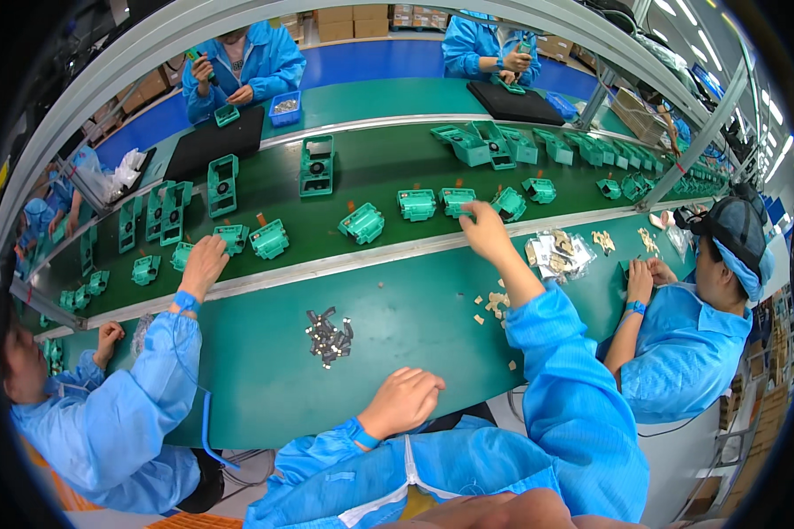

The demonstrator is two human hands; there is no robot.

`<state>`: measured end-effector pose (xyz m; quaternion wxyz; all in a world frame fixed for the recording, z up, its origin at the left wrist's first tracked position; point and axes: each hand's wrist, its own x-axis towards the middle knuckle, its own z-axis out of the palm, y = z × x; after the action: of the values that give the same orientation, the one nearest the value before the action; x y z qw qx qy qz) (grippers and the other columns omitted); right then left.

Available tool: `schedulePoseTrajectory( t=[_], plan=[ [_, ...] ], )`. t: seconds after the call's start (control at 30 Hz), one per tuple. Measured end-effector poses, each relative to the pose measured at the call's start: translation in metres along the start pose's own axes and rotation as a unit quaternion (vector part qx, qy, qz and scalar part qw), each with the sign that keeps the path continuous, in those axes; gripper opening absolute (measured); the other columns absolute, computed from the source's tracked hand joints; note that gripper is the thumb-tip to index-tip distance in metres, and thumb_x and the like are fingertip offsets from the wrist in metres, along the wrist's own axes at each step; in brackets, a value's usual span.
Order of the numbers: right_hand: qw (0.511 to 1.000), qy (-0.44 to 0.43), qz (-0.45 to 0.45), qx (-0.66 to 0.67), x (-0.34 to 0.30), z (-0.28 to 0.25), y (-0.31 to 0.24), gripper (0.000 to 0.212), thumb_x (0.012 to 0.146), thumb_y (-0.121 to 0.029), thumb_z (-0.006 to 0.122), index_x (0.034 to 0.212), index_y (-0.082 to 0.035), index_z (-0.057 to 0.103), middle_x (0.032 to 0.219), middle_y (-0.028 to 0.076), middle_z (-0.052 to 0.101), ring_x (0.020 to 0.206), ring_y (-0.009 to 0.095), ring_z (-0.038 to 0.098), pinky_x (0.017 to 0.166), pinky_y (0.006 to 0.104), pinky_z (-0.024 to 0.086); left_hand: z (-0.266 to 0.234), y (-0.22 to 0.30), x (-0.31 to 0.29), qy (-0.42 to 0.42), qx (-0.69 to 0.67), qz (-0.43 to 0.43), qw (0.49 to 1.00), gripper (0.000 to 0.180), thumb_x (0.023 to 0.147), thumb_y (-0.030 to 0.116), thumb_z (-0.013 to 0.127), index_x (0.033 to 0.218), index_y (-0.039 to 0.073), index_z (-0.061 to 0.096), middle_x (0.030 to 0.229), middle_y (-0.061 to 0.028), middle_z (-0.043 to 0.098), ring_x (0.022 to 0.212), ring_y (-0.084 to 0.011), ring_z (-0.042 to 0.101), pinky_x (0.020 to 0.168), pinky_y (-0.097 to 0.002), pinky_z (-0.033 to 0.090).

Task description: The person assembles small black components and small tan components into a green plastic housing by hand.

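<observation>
Green table [423,322]: past its far edge, a case [454,202] lies forward-left of the nearer right hand [487,234]; its grip's closure I cannot tell.

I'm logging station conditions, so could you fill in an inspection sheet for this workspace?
Surface: green worktop, small parts on it.
Job's things: green housing by the right grip; loose pile of black parts.
Clutter: beige pieces scattered beside clear plastic bags.
Grips: left grip near the worktop's edge, underside hidden; right grip at the housing, contact unclear.
Cables: blue cord hanging at the near-left edge.
Surroundings: co-workers on both sides and across the green belt.
</observation>
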<state>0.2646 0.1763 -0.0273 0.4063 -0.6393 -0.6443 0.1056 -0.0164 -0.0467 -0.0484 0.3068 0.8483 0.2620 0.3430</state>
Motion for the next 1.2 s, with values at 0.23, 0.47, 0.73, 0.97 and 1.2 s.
schedulePoseTrajectory(
  t=[0.23, 0.47, 0.73, 0.97, 1.2],
  plan=[
    [0.961, -0.07, 0.128, -0.235, -0.001, -0.035, 0.053, 0.032, 0.089, -0.03, 0.06, 0.095, -0.001, 0.074, 0.112, 0.024, 0.068, 0.108, 0.043, 0.062, 0.092, 0.0612, 0.048, 0.006, -0.006, 0.001, -0.019, 0.03, -0.031, 0.999, 0.014, 0.09, 0.018, 0.065, 0.098, 0.007, 0.067, 0.078, -0.0087, 0.065, 0.074, -0.0297, 0.063, 0.071, -0.0405, 0.048],
    [0.981, -0.092, -0.069, -0.159, -0.039, -0.043, -0.009, 0.035, 0.092, -0.034, 0.064, 0.111, -0.005, 0.068, 0.115, 0.016, 0.068, 0.112, 0.037, 0.061, 0.093, 0.0497, 0.046, -0.019, -0.017, -0.006, 0.075, 0.023, -0.125, 0.989, 0.015, 0.09, 0.015, 0.066, 0.1, 0.005, 0.067, 0.087, -0.0138, 0.066, 0.084, -0.0333, 0.063, 0.075, -0.0432, 0.05],
    [0.958, -0.232, -0.095, 0.135, -0.21, -0.011, -0.094, 0.016, 0.085, -0.012, 0.071, 0.097, -0.002, 0.068, 0.115, 0.014, 0.065, 0.111, 0.034, 0.059, 0.099, 0.0429, 0.043, -0.103, -0.066, 0.019, 0.154, 0.299, -0.298, 0.893, 0.012, 0.083, 0.014, 0.071, 0.092, 0.006, 0.07, 0.091, -0.0117, 0.064, 0.093, -0.0329, 0.062, 0.082, -0.0433, 0.051],
    [0.971, -0.162, -0.124, 0.126, -0.22, 0.005, -0.077, 0.012, 0.083, -0.008, 0.069, 0.094, -0.003, 0.069, 0.107, 0.01, 0.066, 0.105, 0.03, 0.06, 0.092, 0.04, 0.042, -0.105, -0.086, 0.035, 0.058, 0.26, -0.356, 0.896, 0.016, 0.082, 0.017, 0.073, 0.091, 0.003, 0.07, 0.093, -0.0136, 0.064, 0.095, -0.0344, 0.061, 0.084, -0.0426, 0.05],
    [0.97, -0.161, -0.136, 0.122, -0.214, -0.001, -0.076, 0.009, 0.082, -0.007, 0.069, 0.091, -0.003, 0.069, 0.105, 0.01, 0.065, 0.105, 0.03, 0.06, 0.092, 0.0405, 0.042, -0.112, -0.087, 0.035, 0.13, 0.16, -0.3, 0.932, 0.016, 0.086, 0.017, 0.073, 0.09, 0.003, 0.066, 0.089, -0.0077, 0.062, 0.082, -0.0223, 0.061, 0.078, -0.033, 0.05]
  ],
)
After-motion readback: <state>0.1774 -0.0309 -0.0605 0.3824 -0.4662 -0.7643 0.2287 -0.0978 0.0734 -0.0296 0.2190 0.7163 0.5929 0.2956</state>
